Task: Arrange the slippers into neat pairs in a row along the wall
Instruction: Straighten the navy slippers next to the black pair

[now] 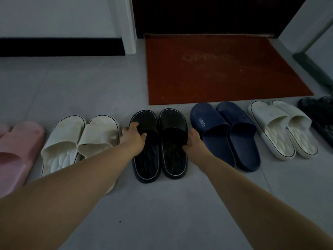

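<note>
Slippers are lying in a row across the floor (162, 204), toes pointing away. From the left, pink slippers (19, 147) are running out of view and a white pair (72, 139) is sitting next. The black pair (173, 159), pale-rimmed, is resting side by side in the middle. A navy pair (212, 127), a second white pair (270, 121) and a dark pair (319, 112) are slanting leftward.

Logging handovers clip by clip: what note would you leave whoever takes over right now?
Left grip holds the strap of the left black slipper; right grip holds the strap of the right black slipper.
Row on the floor, left to right: pink slippers, white pair, black pair, blue pair, second white pair, dark pair at the edge.
Done: pairs sit side by side.
Left: square the black pair, let go.
</note>
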`<act>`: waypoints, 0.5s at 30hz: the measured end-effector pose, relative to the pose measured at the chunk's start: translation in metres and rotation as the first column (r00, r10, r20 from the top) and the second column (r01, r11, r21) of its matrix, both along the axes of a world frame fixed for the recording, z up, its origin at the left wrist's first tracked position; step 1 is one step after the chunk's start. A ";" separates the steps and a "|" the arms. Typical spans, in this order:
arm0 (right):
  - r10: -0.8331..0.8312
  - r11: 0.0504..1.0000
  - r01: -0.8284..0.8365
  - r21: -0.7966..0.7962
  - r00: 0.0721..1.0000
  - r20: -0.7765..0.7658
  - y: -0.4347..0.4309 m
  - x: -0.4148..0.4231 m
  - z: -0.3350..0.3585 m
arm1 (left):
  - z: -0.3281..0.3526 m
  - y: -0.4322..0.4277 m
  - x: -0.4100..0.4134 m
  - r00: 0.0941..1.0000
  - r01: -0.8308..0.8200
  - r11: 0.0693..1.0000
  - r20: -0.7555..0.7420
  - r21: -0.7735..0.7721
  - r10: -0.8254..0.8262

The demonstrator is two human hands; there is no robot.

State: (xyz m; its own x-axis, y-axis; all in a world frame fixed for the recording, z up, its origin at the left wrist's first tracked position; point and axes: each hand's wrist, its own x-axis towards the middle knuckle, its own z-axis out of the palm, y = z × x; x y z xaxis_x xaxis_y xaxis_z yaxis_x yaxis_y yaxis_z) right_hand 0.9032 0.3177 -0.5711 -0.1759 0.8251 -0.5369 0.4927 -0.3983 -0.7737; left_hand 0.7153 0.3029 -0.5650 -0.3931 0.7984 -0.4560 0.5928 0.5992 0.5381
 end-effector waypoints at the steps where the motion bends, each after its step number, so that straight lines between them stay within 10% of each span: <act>1: 0.002 1.000 -0.002 0.005 1.000 -0.006 0.000 0.001 0.001 | 0.000 0.000 0.000 1.000 0.000 1.000 -0.001 -0.002 0.000; 10: -0.409 0.907 0.400 0.128 0.911 0.050 -0.005 0.047 -0.015 | 0.004 0.001 0.008 0.992 0.096 0.995 -0.088 0.007 -0.095; 15: -0.181 0.983 0.170 0.074 0.964 0.193 -0.019 0.050 -0.009 | 0.002 0.002 -0.006 0.960 0.257 0.963 -0.095 -0.082 -0.265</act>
